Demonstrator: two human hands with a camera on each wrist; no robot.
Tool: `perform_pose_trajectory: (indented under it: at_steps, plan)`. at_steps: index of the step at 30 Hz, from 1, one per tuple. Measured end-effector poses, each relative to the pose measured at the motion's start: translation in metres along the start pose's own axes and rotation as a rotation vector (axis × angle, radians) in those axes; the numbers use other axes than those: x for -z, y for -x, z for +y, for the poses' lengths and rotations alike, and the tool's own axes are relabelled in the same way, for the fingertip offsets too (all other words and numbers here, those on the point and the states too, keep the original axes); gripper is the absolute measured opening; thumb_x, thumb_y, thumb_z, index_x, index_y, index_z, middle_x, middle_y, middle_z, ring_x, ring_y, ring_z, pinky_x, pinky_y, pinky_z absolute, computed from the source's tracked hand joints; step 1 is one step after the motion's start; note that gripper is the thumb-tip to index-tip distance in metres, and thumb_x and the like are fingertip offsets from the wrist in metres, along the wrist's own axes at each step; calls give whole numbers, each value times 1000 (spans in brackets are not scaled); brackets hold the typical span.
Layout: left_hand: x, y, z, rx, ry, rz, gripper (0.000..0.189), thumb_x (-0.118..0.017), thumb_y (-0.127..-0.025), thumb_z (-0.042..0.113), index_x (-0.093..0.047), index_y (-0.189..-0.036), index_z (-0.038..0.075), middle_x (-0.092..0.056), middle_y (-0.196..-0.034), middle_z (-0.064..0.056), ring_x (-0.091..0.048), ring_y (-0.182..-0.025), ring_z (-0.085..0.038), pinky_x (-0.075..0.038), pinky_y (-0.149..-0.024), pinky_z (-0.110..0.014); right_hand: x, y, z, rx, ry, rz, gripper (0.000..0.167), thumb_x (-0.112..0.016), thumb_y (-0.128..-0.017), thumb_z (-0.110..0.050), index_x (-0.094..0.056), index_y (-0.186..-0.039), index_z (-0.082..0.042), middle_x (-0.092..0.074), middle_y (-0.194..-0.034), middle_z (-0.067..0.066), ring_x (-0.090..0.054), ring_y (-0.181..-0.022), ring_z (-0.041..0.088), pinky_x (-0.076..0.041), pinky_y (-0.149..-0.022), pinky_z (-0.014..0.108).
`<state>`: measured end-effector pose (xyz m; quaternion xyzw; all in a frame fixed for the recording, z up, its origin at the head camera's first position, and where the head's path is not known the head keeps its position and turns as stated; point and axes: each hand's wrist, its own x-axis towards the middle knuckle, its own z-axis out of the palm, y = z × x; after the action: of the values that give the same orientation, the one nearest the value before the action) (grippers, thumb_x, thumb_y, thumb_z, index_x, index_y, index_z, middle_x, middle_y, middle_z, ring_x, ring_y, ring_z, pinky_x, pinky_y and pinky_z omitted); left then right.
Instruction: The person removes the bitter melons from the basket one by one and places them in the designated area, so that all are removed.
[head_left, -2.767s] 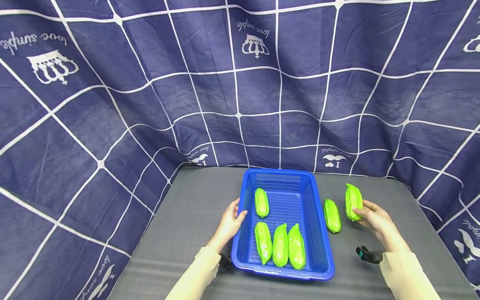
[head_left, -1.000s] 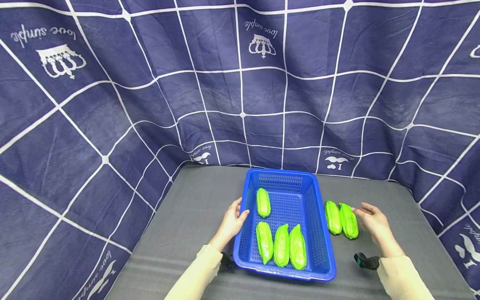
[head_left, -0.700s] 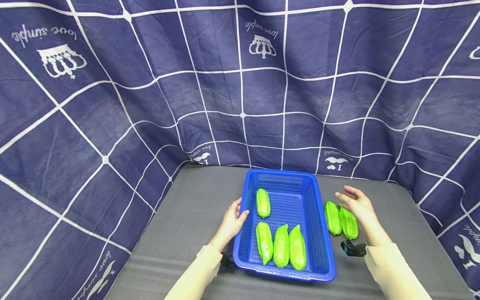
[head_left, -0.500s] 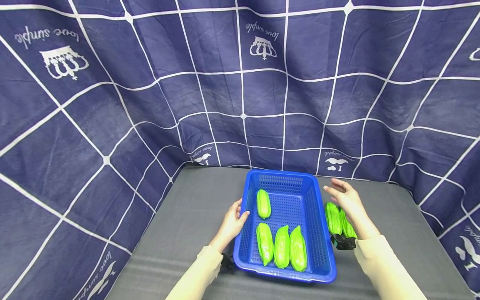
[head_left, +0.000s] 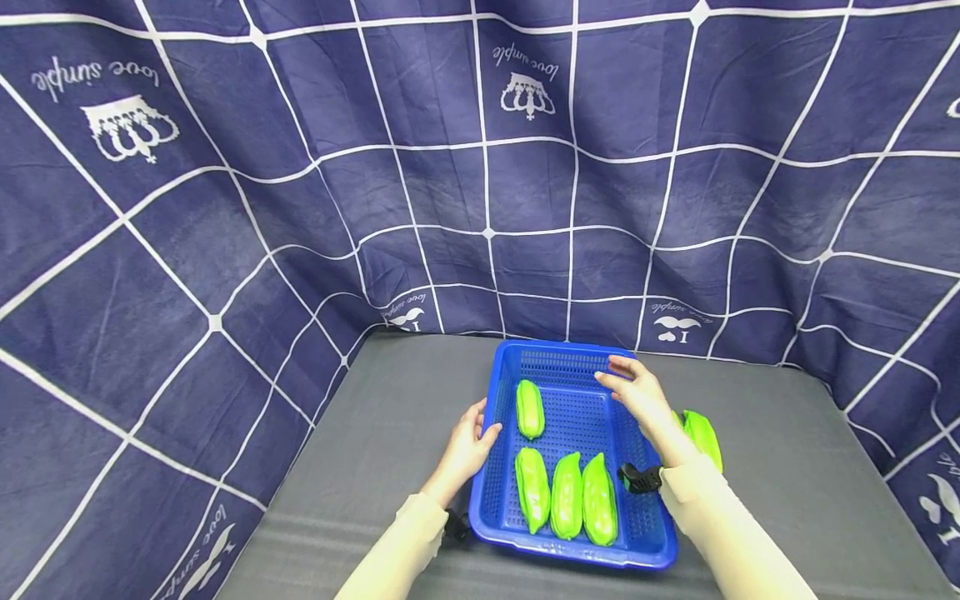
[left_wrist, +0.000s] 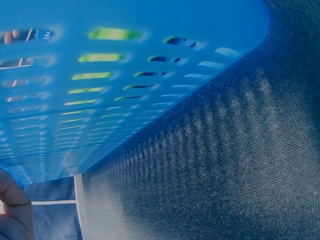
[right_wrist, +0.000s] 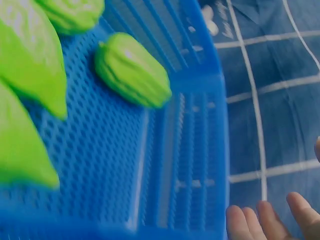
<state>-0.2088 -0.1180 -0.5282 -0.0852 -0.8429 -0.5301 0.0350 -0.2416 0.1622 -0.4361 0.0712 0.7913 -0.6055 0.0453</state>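
Note:
A blue perforated plastic basket [head_left: 573, 549] sits on the grey table. My left hand [head_left: 462, 450] holds its left rim, thumb over the edge and fingers along the outer wall. Inside, three light green, ridged bitter melons lie side by side at the near end, including the left one [head_left: 532, 492]. A fourth bitter melon [right_wrist: 132, 70] lies farther back on the left. My right hand [head_left: 637, 393], fingers spread and holding nothing, is over the basket's far right side. Right of the basket lies a bitter melon [head_left: 703, 437]; another beside it is mostly hidden by my right forearm.
A dark blue cloth [head_left: 420, 192] with white grid lines hangs behind and to the left of the grey table [head_left: 375, 417]. The basket's slotted side wall [left_wrist: 150, 75] fills the upper left wrist view.
My right hand set a bitter melon beside the other one right of the basket, let go, then moved left over the basket. My left hand stayed on the rim.

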Motion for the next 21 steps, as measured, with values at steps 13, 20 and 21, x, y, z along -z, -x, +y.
perform_pose_trajectory:
  at_steps: [13,20,21]
  plan:
    - [-1,5,-1,8,3,-3,53,-63,-94,13,-44,-139,-8,-60,-103,-21,-65,-88,-27,-57,-73,-34,-87,-14,17,-36,193,-77,69,-70,-86,-24,-42,-141,7,-45,-142,34,-44,-132,47,-39,-108,55]
    - [0,3,2,1,11,-4,53,-62,-95,13,-44,-139,-9,-62,-104,-22,-66,-91,-30,-57,-75,-37,-113,-17,22,-53,329,-60,76,-75,-82,-26,-41,-139,11,-48,-137,36,-47,-128,48,-39,-107,55]
    - [0,3,3,3,14,-3,52,-62,-95,13,-44,-139,-9,-62,-104,-22,-66,-90,-29,-57,-75,-36,-115,-17,22,-56,340,-52,76,-76,-82,-27,-41,-138,11,-48,-136,36,-46,-128,48,-39,-108,55]
